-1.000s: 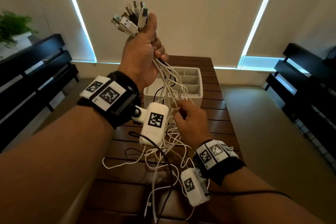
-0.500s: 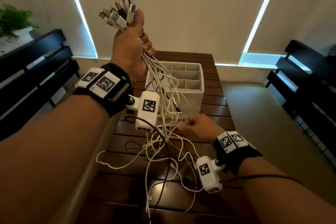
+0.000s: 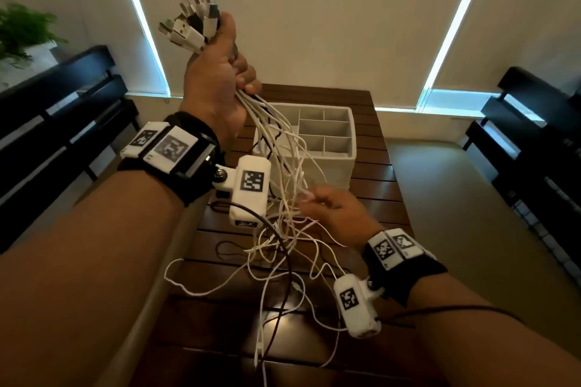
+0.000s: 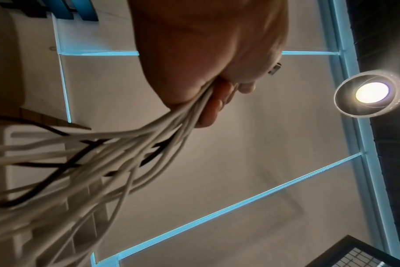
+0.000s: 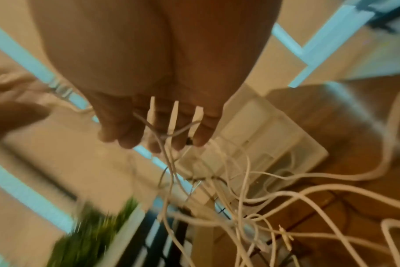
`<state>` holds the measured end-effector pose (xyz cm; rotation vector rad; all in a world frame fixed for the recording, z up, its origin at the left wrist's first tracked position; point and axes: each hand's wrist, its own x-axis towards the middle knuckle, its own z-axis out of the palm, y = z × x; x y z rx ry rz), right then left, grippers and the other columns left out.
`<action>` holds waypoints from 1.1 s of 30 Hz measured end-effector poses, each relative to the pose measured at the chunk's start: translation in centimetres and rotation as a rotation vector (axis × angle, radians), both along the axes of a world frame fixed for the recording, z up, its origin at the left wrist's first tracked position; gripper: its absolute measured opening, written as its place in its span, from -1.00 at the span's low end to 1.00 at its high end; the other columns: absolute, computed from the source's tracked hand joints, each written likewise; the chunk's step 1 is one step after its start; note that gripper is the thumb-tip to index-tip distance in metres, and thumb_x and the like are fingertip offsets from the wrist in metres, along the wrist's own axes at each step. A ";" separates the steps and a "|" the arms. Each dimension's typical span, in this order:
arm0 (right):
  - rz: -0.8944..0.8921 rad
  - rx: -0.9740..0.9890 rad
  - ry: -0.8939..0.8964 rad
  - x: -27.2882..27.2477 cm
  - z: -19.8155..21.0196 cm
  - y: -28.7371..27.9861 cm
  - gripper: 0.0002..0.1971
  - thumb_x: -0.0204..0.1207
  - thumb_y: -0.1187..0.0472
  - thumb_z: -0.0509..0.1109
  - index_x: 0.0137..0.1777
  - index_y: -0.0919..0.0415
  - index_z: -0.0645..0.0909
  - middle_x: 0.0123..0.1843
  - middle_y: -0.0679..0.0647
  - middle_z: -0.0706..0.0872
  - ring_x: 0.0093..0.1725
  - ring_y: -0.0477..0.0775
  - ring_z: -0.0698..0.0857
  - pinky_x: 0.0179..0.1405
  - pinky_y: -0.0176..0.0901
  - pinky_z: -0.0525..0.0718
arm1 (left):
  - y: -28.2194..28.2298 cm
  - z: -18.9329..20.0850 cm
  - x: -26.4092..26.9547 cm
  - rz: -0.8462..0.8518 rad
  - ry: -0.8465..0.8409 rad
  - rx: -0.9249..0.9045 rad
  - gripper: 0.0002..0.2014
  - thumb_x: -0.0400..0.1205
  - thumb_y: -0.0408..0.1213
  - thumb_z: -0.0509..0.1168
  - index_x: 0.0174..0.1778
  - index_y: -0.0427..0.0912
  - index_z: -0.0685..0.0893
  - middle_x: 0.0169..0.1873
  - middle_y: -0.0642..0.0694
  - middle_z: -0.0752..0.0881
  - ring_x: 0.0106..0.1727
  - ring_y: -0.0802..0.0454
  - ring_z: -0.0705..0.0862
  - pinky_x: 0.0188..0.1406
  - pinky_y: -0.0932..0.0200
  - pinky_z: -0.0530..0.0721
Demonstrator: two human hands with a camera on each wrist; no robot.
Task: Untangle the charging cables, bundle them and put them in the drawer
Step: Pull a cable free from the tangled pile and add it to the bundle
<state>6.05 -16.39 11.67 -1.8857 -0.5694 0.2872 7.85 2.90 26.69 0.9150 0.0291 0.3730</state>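
Observation:
My left hand [image 3: 220, 82] is raised above the table and grips a bundle of charging cables [image 3: 283, 160], mostly white with a few black. Their USB plugs [image 3: 191, 28] fan out above the fist. In the left wrist view the strands [image 4: 126, 150] leave the curled fingers [image 4: 208, 112] and spread downward. Lower and to the right, my right hand [image 3: 330, 207] has its fingers hooked through the hanging strands, and thin cables [image 5: 167, 130] cross its fingers [image 5: 126, 133]. The loose ends [image 3: 220, 286] lie tangled on the tabletop.
A white divided organizer [image 3: 320, 173] stands on the dark slatted wooden table [image 3: 377, 198] just behind the cables. Dark benches [image 3: 63, 110] flank the table on both sides, and a plant [image 3: 22, 31] is at far left. Black wrist-camera leads [image 3: 283, 261] run among the cables.
My right hand slid outward to the right along the strands, then came back in toward the hanging bundle. The left hand stays raised with the plugs, shifted slightly left.

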 end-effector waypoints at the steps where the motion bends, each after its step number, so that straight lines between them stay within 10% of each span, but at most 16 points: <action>1: -0.047 0.038 0.070 0.4 -0.2 -1.0 -0.88 0.60 0.27 0.36 -0.04 0.30 0.70 -0.06 0.15 0.77 -0.09 -0.01 0.71 -0.03 -0.24 0.63 | 0.8 0.3 0.0 0.017 -0.007 0.005 -0.51 0.67 0.01 0.30 -0.53 -0.07 0.32 -0.66 0.04 0.27 -0.62 0.13 0.24 -0.63 0.24 0.27; 14: -0.263 -0.642 0.018 2.1 -6.5 -5.1 -0.77 0.69 0.08 0.19 -0.19 0.07 0.55 -0.27 0.00 0.62 -0.16 0.10 0.63 -0.22 -0.12 0.51 | 1.9 0.9 0.4 0.006 -0.053 0.198 -0.52 0.71 -0.01 0.22 -0.52 -0.07 0.35 -0.63 0.05 0.29 -0.57 0.11 0.24 -0.57 0.21 0.31; 20: -0.632 0.442 0.492 3.3 -3.1 -5.8 -0.73 0.73 0.19 0.06 -0.19 0.14 0.49 -0.42 0.11 0.69 -0.31 0.18 0.72 -0.28 -0.02 0.71 | 2.2 1.0 0.4 0.013 -0.049 0.175 -0.51 0.72 -0.02 0.22 -0.52 -0.07 0.29 -0.63 0.04 0.23 -0.59 0.11 0.20 -0.58 0.22 0.26; 26: -0.910 -0.053 -0.338 2.6 0.7 -3.9 -0.79 0.74 0.13 0.09 -0.07 0.12 0.50 -0.31 -0.02 0.49 -0.38 -0.18 0.43 -0.48 -0.36 0.35 | 2.5 0.9 0.3 0.003 -0.056 0.199 -0.51 0.73 -0.02 0.20 -0.51 -0.08 0.30 -0.61 0.03 0.23 -0.58 0.11 0.20 -0.58 0.22 0.26; 29: -0.631 0.022 -0.110 2.4 0.3 -1.1 -0.73 0.73 0.11 0.11 -0.09 0.20 0.56 -0.24 0.07 0.60 -0.32 -0.05 0.56 -0.31 -0.30 0.54 | 2.8 0.6 0.3 0.003 -0.051 0.204 -0.51 0.73 -0.03 0.21 -0.51 -0.08 0.27 -0.62 0.03 0.21 -0.59 0.11 0.18 -0.59 0.22 0.26; 33: -0.048 -0.414 0.342 0.3 -0.8 1.2 -0.60 0.75 0.12 0.06 -0.20 0.25 0.62 -0.27 0.14 0.72 -0.31 0.03 0.68 -0.28 -0.22 0.61 | 2.7 0.2 0.2 -0.013 -0.045 0.221 -0.52 0.71 -0.02 0.24 -0.51 -0.07 0.29 -0.63 0.04 0.23 -0.59 0.10 0.19 -0.59 0.22 0.27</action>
